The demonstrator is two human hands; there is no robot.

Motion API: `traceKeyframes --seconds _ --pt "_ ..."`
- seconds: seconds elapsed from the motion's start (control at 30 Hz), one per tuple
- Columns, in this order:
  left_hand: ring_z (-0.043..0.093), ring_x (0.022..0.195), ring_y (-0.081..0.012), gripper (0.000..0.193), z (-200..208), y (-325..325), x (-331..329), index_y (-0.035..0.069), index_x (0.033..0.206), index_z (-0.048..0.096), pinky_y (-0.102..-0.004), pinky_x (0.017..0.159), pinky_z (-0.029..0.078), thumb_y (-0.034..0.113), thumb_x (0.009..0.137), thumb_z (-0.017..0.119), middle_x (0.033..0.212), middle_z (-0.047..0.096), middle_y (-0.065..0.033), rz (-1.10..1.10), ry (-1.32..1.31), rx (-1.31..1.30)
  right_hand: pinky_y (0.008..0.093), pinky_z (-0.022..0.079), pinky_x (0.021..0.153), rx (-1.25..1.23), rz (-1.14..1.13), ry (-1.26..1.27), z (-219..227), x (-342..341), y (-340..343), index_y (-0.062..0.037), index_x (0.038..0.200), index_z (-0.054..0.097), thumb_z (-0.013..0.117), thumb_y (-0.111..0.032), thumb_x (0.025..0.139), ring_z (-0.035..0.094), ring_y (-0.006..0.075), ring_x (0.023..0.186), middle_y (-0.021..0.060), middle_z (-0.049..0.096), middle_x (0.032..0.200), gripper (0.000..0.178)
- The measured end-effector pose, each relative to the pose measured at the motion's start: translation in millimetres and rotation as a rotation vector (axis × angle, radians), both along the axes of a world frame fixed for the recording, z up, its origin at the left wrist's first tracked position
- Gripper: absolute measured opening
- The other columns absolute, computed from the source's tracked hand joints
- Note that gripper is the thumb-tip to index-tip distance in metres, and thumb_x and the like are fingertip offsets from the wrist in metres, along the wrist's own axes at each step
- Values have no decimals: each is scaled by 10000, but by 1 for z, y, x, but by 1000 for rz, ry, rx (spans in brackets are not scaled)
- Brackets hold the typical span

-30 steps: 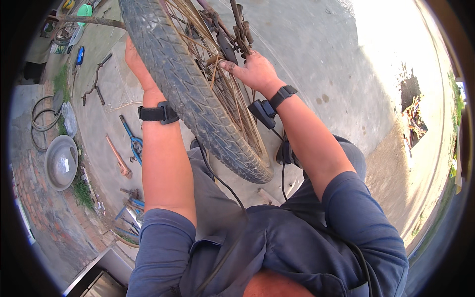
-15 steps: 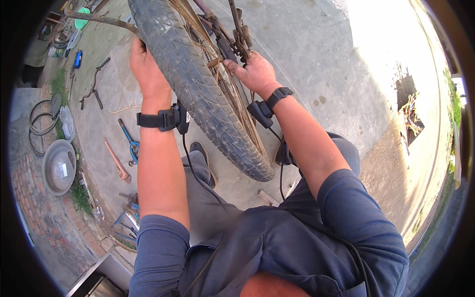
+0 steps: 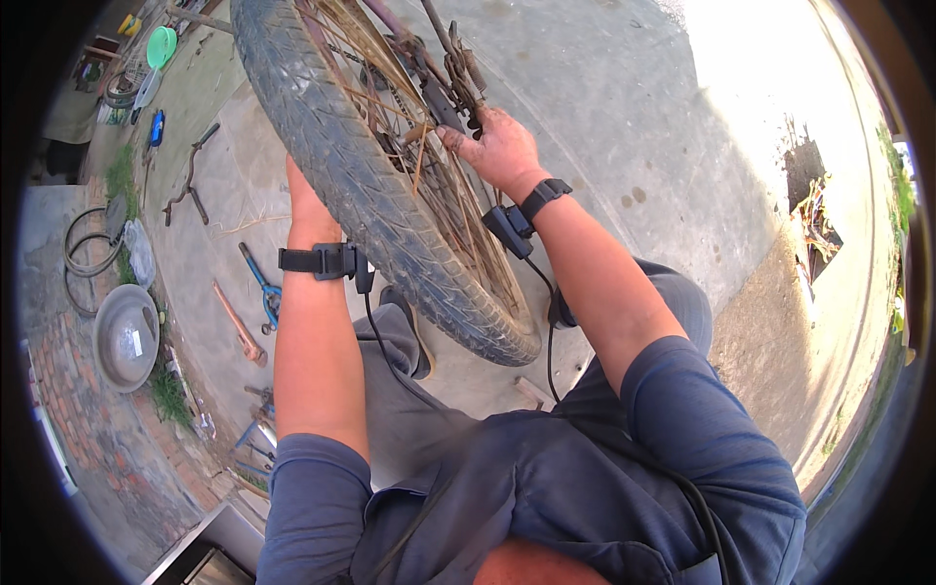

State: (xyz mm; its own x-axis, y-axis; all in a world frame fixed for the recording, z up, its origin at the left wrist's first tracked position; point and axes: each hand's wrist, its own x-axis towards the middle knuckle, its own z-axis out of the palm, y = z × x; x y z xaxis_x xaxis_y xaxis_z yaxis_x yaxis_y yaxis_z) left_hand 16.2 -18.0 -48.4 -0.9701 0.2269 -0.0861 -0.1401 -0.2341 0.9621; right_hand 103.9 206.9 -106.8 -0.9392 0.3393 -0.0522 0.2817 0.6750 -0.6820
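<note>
Bicycle tyre [image 3: 378,210]: apparently being steadied.
Right hand [image 3: 504,151]: curled at rusty frame hardware [image 3: 458,73].
Left hand [image 3: 300,187]: tyre's left; grip hidden, cannot tell.
Next move: likely needs support.

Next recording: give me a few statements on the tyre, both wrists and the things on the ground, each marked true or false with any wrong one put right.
1. The right grip is on rusty metalwork beside the bicycle tyre. True.
2. The bicycle tyre is smooth all over. False: the bicycle tyre has a raised tread.
3. The left grip shows in full. False: the bicycle tyre hides most of the left grip.
4. Both wrists wear black straps. True.
5. The grey metal basin lies on the person's right. False: the grey metal basin is on the left.
</note>
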Motion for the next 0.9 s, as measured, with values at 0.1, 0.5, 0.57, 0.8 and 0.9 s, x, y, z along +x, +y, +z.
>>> traceKeyframes --seconds 0.1,0.5,0.57,0.8,0.9 --pt "628 983 -181 311 -11 -3 -4 -26 1254 608 -335 891 484 185 1027 632 1109 693 -107 13 -42 115 443 530 935 -27 -1 -2 2 1 1 -23 1265 647 630 -727 865 650 360 1142 188 680 1196 809" --pt "685 1044 -220 188 0 -3 23 59 1091 584 -371 940 530 -36 939 637 1055 687 -106 -46 33 5 437 521 893 -249 -48 66 -1 -2 6 24 1158 689 770 -650 795 667 367 1021 229 709 1057 770" --pt "684 1088 -230 227 -1 -5 31 78 1046 562 -387 980 517 -86 915 648 1052 684 -114 -93 34 -28 408 521 873 -382 -81 110 -3 0 7 48 1111 704 830 -578 781 680 279 957 190 726 1003 719" --pt "695 829 -169 233 -15 -15 48 -21 1155 669 -299 675 593 117 1046 516 973 713 -90 -101 132 -41 356 531 904 -734 -152 174 -11 -11 6 34 1244 629 944 -392 709 676 190 985 107 713 1117 752" --pt "690 835 -160 231 -22 -16 49 -20 1144 683 -289 688 585 89 1038 509 991 718 -90 -142 382 -324 368 522 964 -706 -154 129 -9 -13 9 45 1268 606 963 -376 661 680 260 1098 168 712 1175 821"
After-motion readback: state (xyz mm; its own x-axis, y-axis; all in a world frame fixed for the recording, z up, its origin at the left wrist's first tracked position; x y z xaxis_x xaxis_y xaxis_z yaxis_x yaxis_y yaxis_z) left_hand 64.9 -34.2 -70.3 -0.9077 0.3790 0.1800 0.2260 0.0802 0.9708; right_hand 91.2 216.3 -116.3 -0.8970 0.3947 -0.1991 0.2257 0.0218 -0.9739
